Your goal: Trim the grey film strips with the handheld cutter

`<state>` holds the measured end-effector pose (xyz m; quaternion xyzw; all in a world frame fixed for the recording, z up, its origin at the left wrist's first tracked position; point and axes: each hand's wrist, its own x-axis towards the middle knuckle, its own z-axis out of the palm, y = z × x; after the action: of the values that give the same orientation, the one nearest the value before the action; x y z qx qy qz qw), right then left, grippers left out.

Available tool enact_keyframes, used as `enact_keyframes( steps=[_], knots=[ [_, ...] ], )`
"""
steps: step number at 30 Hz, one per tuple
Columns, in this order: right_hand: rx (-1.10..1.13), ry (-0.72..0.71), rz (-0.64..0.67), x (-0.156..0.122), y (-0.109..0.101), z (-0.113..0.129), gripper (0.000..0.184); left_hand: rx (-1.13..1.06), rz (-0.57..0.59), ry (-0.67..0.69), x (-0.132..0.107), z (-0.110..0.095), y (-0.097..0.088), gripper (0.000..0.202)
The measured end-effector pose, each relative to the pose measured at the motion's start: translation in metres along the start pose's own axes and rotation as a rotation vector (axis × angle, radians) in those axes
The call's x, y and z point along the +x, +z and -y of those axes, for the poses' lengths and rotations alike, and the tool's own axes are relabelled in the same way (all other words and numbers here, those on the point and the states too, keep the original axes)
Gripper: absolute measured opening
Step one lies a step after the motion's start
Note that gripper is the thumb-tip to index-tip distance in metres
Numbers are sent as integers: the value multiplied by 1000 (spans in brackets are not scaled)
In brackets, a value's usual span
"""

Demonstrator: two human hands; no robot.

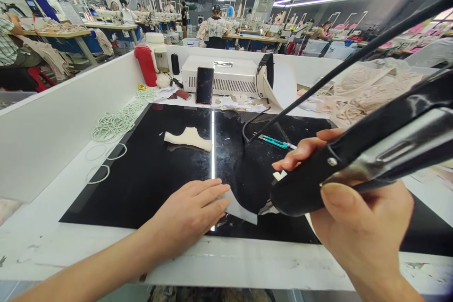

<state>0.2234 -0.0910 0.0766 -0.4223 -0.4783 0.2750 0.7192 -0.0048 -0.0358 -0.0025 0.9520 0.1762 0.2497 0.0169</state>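
My left hand [200, 205] lies flat with its fingers stretched over a thin greyish-white curved piece [240, 208] on the black board [123, 184]. My right hand [368, 226] grips a black corded hand tool [300, 193] with a silver lever and a pointed metal tip. The tip is close by the right end of the curved piece; contact cannot be made out. A cream foam-like cut piece [188, 138] rests farther back on the board. Small cream scraps [279, 175] show beside the tool, partly hidden by it.
A teal craft knife [274, 141] and the tool's black cord [283, 113] lie on the right. Pale green cord loops [115, 125] are at left. Behind stand a red cup [145, 66], a phone [204, 85] and a white vented box [233, 78]. Beige fabric [368, 87] is heaped at right.
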Motion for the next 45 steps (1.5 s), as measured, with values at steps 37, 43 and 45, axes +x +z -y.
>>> enact_keyframes(
  steps=[37,43,45],
  knots=[
    [347,23,94,-7,90,-38,43,-303,39,-371,-26,11,-20,6],
    [387,23,97,-7,90,-39,44,-105,22,-199,-26,9,-19,11],
    [400,17,110,-7,89,-40,42,-34,21,-157,-28,8,-18,15]
  ],
)
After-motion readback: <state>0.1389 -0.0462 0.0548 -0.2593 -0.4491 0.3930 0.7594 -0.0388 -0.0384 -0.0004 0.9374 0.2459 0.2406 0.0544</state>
